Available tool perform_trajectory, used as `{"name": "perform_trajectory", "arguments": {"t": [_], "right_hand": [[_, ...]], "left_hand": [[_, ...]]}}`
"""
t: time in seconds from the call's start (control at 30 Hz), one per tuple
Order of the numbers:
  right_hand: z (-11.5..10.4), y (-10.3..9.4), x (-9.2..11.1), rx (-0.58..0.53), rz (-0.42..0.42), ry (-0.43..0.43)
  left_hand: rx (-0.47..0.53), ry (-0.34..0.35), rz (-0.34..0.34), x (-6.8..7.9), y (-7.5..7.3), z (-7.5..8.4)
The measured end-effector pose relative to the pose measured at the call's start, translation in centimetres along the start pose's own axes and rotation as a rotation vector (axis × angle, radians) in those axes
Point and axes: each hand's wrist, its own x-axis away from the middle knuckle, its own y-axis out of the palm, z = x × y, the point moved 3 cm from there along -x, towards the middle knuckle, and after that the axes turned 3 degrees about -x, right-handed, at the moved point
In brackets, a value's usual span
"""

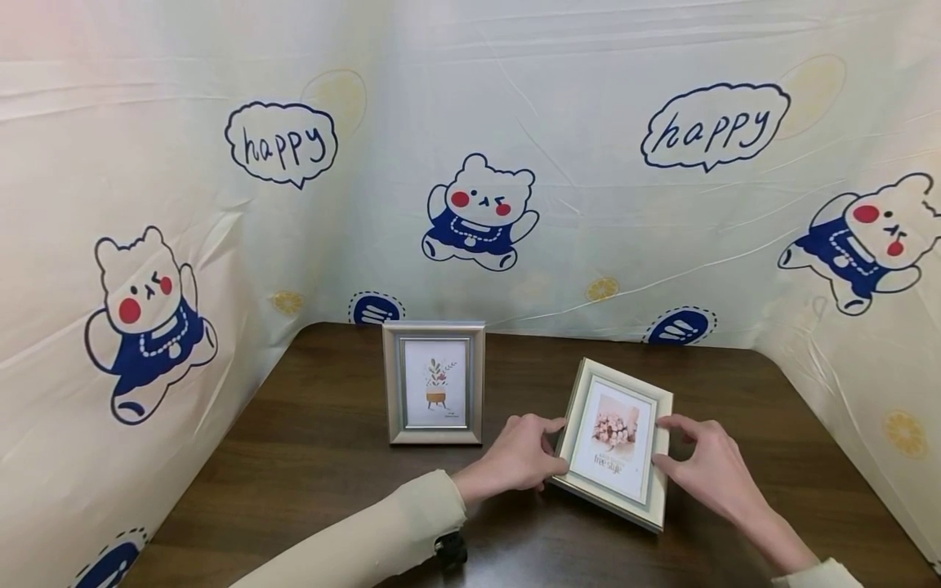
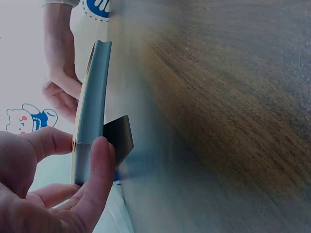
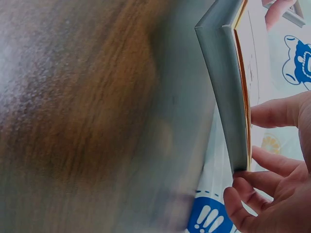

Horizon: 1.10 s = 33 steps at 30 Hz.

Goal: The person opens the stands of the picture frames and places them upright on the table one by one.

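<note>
Both hands hold a cream picture frame (image 1: 617,441), tilted, with a pink flower print and the words "free style". My left hand (image 1: 518,453) pinches its left edge between thumb and fingers. At the opposite edge, my right hand (image 1: 709,469) grips with thumb and fingertips. The left wrist view shows the frame's side (image 2: 95,92) between the fingers, and a dark support leg (image 2: 120,138) sticking out from its back. In the right wrist view, right fingertips touch the end of the frame's edge (image 3: 221,87). Most of the back is hidden.
A second picture frame (image 1: 395,384), silver-beige with a potted plant print, stands upright to the left of the held one. Both are at a dark wooden table (image 1: 323,392). A cloth (image 1: 573,269) printed with bears and "happy" surrounds the table's back and sides.
</note>
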Motion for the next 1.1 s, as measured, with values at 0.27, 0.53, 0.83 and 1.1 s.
{"name": "perform_trajectory", "arguments": {"t": [0.27,0.53,0.83,1.1], "right_hand": [[-0.4,-0.4,-0.2,0.015,0.022,-0.015],[-0.7,-0.7,-0.2,0.015,0.045,-0.037],[-1.1,-1.2,-0.2,0.010,0.077,-0.060],[-1.3,-1.4,-0.1,0.002,0.093,-0.066]], "left_hand": [[0.048,0.020,0.031,0.1,-0.1,0.1],[0.069,0.044,0.057,0.3,-0.4,0.2],[0.067,0.043,0.091,0.4,-0.6,0.3],[0.094,0.033,0.098,0.6,-0.9,0.8]]}}
